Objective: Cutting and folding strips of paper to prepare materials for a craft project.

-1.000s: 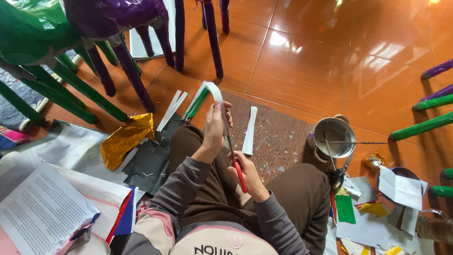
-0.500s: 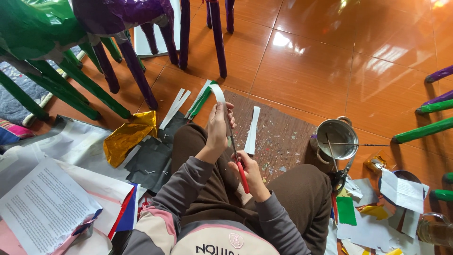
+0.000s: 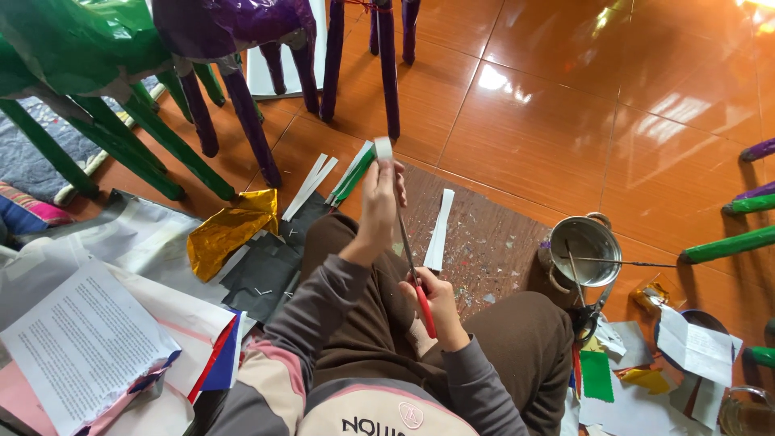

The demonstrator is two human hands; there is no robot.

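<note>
Above the brown speckled floor mat (image 3: 484,242), the left hand (image 3: 379,198) pinches one folded white-and-green paper strip (image 3: 382,149). The right hand (image 3: 436,303) clasps one pair of red-handled scissors (image 3: 413,270), blades at the strip. One white paper strip (image 3: 439,228) lies on the mat's far edge; one metal pot (image 3: 588,250) stands just off its right edge.

The orange tiled floor (image 3: 565,121) is covered by a speckled mat (image 3: 492,242), gold foil (image 3: 226,230), paper strips (image 3: 440,230) and a metal pot (image 3: 589,250).
</note>
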